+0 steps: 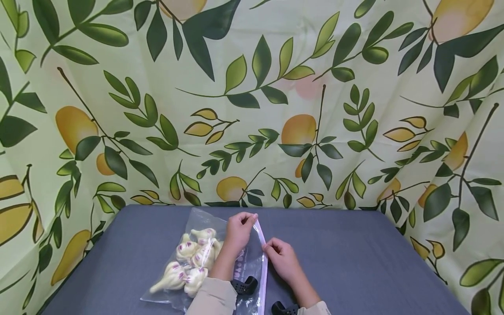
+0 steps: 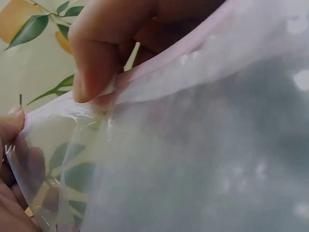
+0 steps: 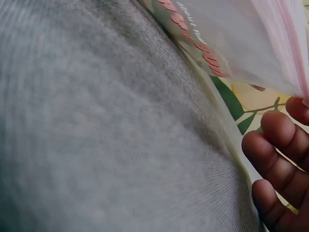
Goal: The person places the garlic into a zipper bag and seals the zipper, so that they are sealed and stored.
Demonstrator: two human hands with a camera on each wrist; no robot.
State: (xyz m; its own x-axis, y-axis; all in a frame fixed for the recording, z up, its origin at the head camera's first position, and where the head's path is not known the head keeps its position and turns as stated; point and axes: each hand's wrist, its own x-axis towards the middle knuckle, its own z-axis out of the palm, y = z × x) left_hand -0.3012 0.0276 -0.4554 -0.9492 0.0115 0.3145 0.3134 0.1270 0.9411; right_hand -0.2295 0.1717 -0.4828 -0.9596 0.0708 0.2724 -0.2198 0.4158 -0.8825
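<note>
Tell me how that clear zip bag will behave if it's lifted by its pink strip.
The clear zip bag will likely sag: its film wrinkles where the left hand and right hand pinch the pink strip. The cream toys probably slide and bunch downward, weighting one end.

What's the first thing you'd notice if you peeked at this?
Probably the big curtain printed with green leaves and yellow fruit, filling the whole background behind the gray table. Next, the clear plastic bag lying near the table's front edge, with pale toy figures inside it. The left hand and the right hand both pinch the bag's pink zip strip.
</note>
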